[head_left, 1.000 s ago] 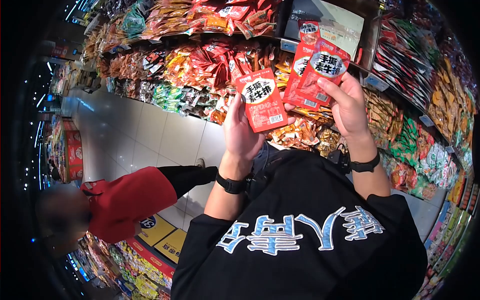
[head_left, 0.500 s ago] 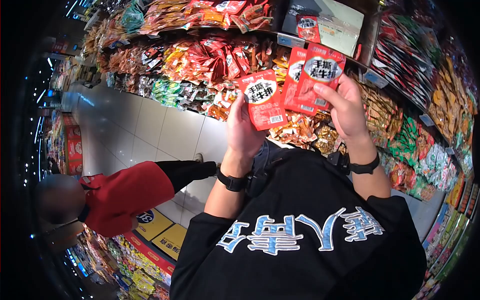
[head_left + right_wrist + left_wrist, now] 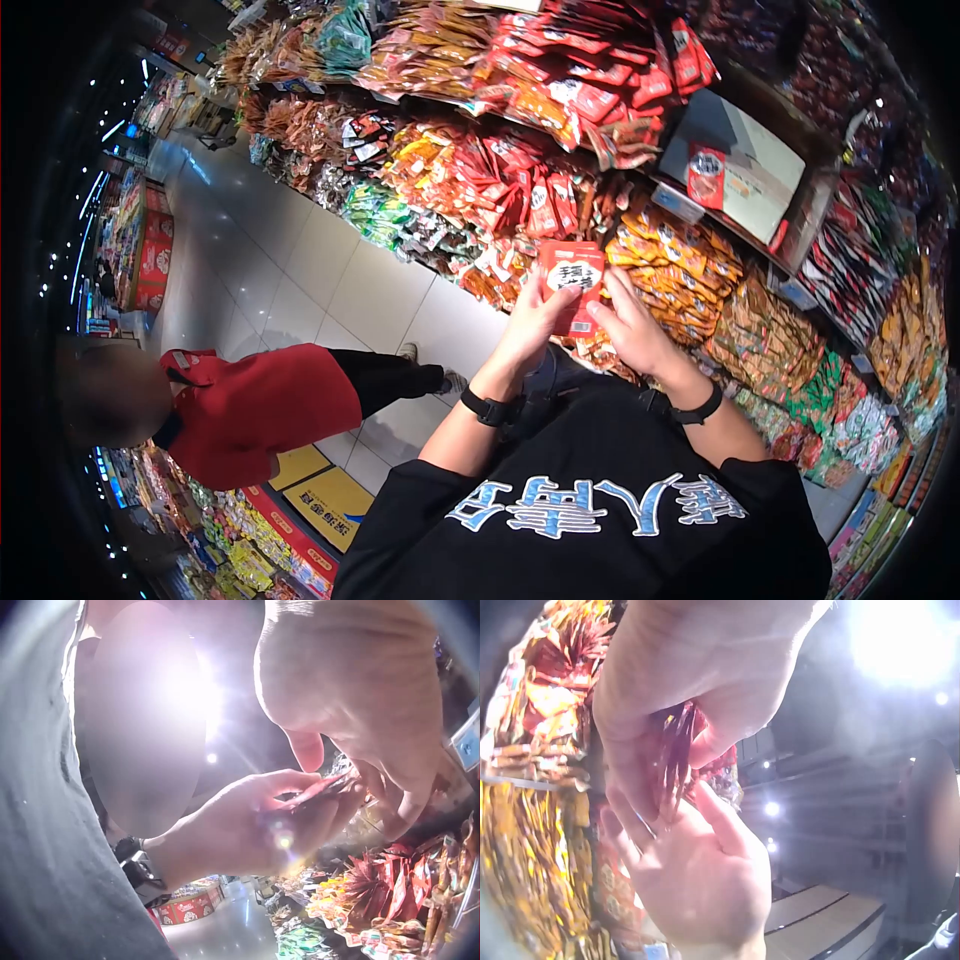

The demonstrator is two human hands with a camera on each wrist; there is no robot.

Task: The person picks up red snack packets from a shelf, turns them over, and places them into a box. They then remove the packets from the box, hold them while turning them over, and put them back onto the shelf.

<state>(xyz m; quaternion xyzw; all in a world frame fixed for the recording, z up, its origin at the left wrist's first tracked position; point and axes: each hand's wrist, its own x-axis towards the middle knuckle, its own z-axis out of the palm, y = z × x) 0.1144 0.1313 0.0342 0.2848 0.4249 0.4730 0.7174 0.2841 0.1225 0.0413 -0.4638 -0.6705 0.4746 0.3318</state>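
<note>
Fingers of left hand and right hand grip flat, glossy red packets — rectangular.

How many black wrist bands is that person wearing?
2. The left band wraps the left wrist and the right band wraps the right wrist, just below the left hand and right hand, which grip the red packet. None looks hidden.

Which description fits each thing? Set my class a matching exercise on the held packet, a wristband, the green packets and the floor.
Things: 1 red packet; 2 wristband; 3 green packets; 4 floor.
Descriptions: A pale tiles; B black; C pinched between left hand and right hand; D piled on the shelf.
Pairs: 1-C; 2-B; 3-D; 4-A.
</note>
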